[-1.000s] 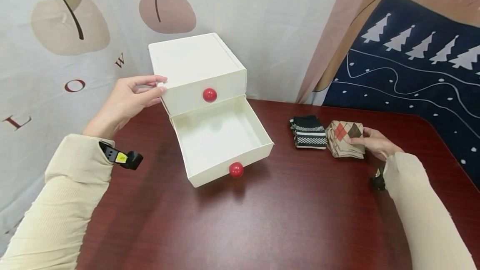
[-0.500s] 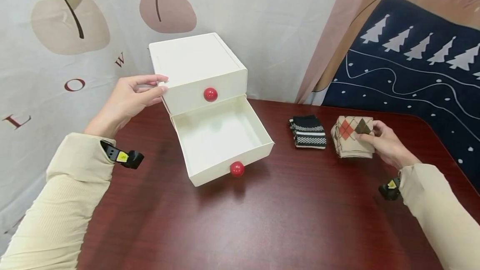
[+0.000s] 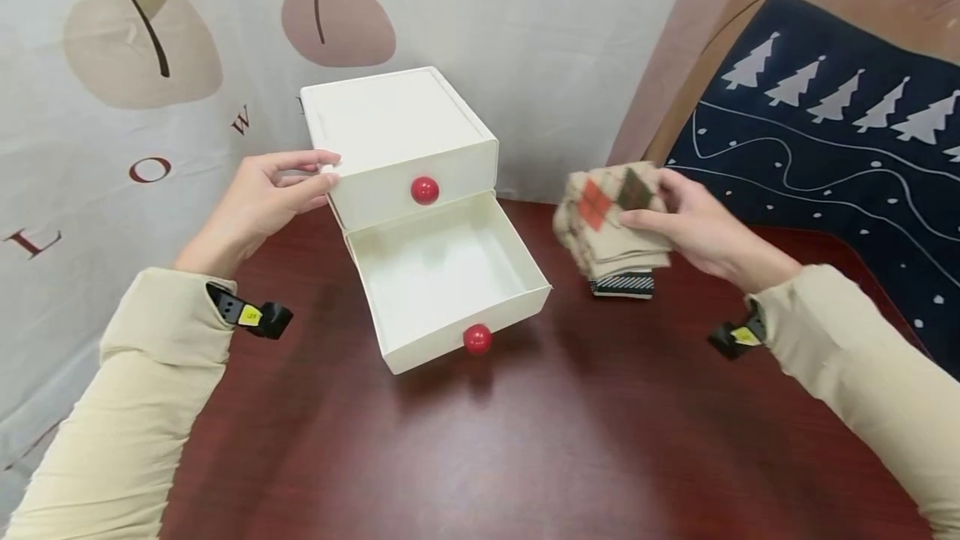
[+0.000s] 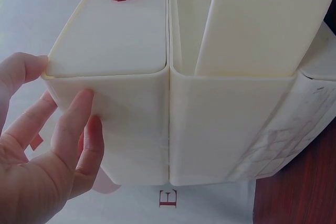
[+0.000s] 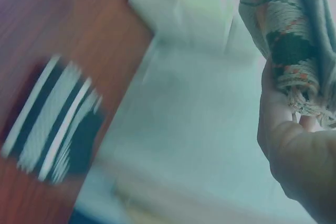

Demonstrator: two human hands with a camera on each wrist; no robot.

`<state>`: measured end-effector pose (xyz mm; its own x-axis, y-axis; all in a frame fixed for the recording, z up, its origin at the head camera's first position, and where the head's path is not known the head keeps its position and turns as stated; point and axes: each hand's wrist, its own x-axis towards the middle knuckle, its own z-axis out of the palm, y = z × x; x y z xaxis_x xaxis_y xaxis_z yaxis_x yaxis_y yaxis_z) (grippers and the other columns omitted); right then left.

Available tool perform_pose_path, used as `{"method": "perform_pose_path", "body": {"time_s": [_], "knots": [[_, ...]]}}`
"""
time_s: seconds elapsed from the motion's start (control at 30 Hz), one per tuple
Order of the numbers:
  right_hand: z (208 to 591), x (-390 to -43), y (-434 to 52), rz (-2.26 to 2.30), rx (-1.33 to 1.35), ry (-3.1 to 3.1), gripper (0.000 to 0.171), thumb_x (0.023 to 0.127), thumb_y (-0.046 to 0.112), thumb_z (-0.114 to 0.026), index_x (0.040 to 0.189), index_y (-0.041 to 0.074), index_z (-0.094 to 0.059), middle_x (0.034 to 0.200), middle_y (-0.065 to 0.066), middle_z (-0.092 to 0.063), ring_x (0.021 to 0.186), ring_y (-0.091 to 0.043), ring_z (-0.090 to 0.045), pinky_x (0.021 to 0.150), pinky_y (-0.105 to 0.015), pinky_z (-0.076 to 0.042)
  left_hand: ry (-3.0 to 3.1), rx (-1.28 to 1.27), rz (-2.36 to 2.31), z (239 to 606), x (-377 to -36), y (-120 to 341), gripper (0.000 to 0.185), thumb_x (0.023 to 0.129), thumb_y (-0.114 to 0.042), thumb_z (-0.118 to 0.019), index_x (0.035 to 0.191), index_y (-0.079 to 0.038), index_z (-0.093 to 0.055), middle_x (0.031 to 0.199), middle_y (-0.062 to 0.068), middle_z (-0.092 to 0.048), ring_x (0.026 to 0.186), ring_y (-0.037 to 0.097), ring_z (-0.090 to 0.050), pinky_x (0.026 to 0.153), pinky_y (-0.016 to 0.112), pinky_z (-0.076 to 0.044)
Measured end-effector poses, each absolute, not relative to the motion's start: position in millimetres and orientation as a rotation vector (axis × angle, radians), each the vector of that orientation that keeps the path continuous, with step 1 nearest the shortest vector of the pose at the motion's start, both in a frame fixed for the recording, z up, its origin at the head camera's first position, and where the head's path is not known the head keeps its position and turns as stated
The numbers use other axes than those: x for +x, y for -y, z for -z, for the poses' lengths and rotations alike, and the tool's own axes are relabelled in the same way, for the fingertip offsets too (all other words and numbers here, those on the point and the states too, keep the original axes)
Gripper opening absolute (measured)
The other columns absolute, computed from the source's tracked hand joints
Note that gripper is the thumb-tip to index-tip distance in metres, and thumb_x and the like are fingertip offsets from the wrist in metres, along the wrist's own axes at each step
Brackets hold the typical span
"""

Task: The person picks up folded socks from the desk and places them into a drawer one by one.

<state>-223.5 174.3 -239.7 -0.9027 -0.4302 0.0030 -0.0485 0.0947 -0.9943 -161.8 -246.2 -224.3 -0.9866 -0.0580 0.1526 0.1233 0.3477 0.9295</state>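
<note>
A white two-tier drawer box (image 3: 397,119) stands at the back, its lower drawer (image 3: 450,273) pulled out with nothing inside and its upper one closed. My left hand (image 3: 262,198) holds the box's front left corner; in the left wrist view its fingers (image 4: 79,108) lie against the side wall. Up off the table, my right hand (image 3: 701,219) grips folded beige argyle socks (image 3: 615,211) between thumb and fingers. Below them lie folded black-and-white striped socks (image 3: 624,284), mostly covered in the head view but plain in the right wrist view.
Red ball knobs (image 3: 424,190) stick out from both drawer fronts. The dark red table (image 3: 562,440) reaches toward me. Behind it hang a white printed curtain (image 3: 540,48) and a navy cloth with trees (image 3: 817,157).
My right hand has lifted the argyle socks from the table and carried them left, over the striped ones. My left hand keeps its place at the drawer box's corner.
</note>
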Motion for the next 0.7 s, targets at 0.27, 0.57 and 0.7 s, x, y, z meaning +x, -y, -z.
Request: {"method": "perform_pose_path", "body": {"time_s": [0.27, 0.57, 0.7], "knots": [[241, -221, -84, 1.526, -0.492, -2.124, 0.036, 0.08, 0.003, -0.062, 0.109, 0.002, -0.042, 0.102, -0.012, -0.055, 0.078, -0.015, -0.057, 0.068, -0.026, -0.052, 2.463, -0.088, 1.693, 227, -166, 243, 0.029, 0.084, -0.017, -0.062, 0.111, -0.007, -0.06, 0.109, 0.007, -0.043, 0.085, 0.006, -0.054, 0.075, 0.018, -0.05], [246, -225, -26, 1.219, -0.524, -2.192, 0.036, 0.081, 0.006, -0.061, 0.113, 0.001, -0.044, 0.098, -0.011, -0.048, 0.08, -0.015, -0.052, 0.065, -0.022, -0.049, 2.445, -0.084, 1.689, 227, -165, 247, 0.029, 0.083, -0.017, -0.063, 0.111, -0.007, -0.061, 0.109, 0.008, -0.045, 0.087, 0.006, -0.055, 0.074, 0.018, -0.051], [245, -223, -5, 1.096, -0.49, -2.188, 0.041, 0.084, 0.008, -0.06, 0.12, 0.003, -0.041, 0.104, -0.012, -0.044, 0.083, -0.016, -0.051, 0.066, -0.023, -0.049, 2.453, -0.074, 1.685, 226, -165, 248, 0.031, 0.083, -0.018, -0.063, 0.111, -0.006, -0.06, 0.111, 0.009, -0.045, 0.088, 0.005, -0.054, 0.073, 0.017, -0.051]]}}
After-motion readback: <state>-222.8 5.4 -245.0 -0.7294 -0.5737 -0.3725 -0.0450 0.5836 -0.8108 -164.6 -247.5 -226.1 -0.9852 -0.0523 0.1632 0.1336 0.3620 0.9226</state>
